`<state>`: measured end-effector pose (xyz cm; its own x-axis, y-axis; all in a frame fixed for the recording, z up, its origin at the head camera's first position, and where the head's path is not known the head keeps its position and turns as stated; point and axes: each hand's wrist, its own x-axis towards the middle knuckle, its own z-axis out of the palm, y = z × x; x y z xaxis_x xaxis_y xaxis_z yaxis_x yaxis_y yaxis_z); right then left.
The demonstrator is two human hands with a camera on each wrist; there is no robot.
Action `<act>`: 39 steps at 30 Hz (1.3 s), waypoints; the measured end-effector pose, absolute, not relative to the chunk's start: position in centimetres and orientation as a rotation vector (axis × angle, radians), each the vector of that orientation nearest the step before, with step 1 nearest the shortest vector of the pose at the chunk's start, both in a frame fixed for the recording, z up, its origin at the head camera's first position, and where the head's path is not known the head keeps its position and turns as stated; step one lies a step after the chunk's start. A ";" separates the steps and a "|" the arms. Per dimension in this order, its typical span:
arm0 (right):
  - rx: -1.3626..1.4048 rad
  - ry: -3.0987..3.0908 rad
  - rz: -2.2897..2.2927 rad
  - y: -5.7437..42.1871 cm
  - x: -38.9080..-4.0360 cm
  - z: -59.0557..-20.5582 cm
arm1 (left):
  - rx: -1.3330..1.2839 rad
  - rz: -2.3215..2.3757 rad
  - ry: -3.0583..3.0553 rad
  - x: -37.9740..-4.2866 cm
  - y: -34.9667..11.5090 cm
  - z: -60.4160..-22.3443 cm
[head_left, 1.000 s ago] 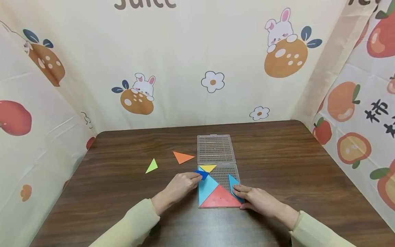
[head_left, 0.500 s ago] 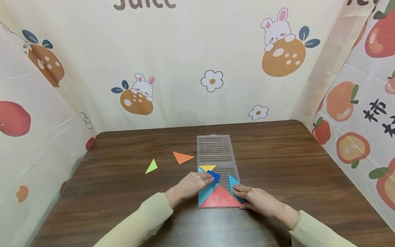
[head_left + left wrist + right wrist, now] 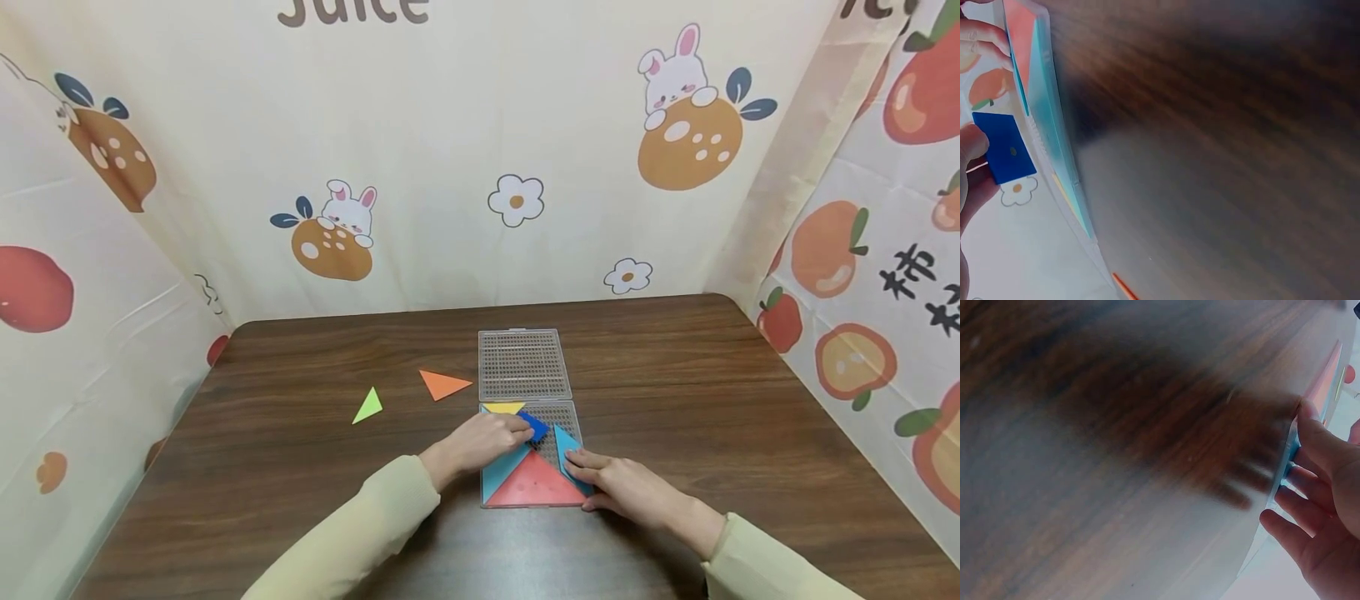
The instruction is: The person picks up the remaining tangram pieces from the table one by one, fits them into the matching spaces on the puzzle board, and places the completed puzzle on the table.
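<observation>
In the head view, my left hand (image 3: 483, 440) pinches a dark blue square tangram piece (image 3: 535, 426) above the open clear case; the left wrist view shows this square (image 3: 1007, 149) between thumb and fingers, apart from the case. My right hand (image 3: 633, 492) rests straight fingers on a blue tangram piece (image 3: 567, 448) along the case's right side, its thumb at the near corner. In the case's near half lie a large red triangle (image 3: 536, 483), a large light blue triangle (image 3: 501, 471), partly hidden by the left hand, and a yellow piece (image 3: 504, 408).
The case's gridded far half (image 3: 523, 364) lies flat and unfolded. An orange triangle (image 3: 443, 384) and a lime green triangle (image 3: 368, 407) lie on the wooden table (image 3: 300, 467) left of the case. A printed curtain (image 3: 442, 125) stands behind.
My left hand has moved right with the dark blue square, from over the light blue triangle to over the gridded part near the blue piece. The right hand has stayed still.
</observation>
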<state>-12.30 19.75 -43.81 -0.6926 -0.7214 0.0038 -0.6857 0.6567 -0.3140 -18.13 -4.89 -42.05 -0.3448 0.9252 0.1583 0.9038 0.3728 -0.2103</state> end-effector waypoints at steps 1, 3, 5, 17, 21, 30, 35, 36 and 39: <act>-1.171 2.747 -0.446 19.7 -12.3 -43.8 | -1.624 0.138 -2.380 -18.2 -4.8 -42.1; -1.170 2.748 -0.443 19.7 -12.3 -43.8 | -1.623 0.156 -2.370 -18.4 -4.7 -42.3; -1.168 2.745 -0.443 19.7 -12.3 -43.8 | -1.625 0.163 -2.361 -18.6 -4.6 -42.5; -1.194 2.759 -0.443 19.7 -12.2 -43.9 | -1.655 0.263 -2.346 -19.2 -4.1 -42.8; -1.192 2.758 -0.444 19.7 -12.2 -43.9 | -1.655 0.291 -2.358 -19.3 -3.9 -42.8; -1.183 2.758 -0.450 19.7 -12.3 -43.8 | -1.649 0.314 -2.412 -19.4 -3.7 -43.1; -1.189 2.759 -0.455 19.8 -12.2 -43.8 | -1.659 0.305 -2.421 -19.5 -3.4 -43.4; -1.191 2.760 -0.455 19.8 -12.2 -43.8 | -1.662 0.308 -2.421 -19.5 -3.4 -43.4; -1.197 2.765 -0.450 19.8 -12.2 -43.8 | -1.669 0.325 -2.423 -19.5 -3.3 -43.5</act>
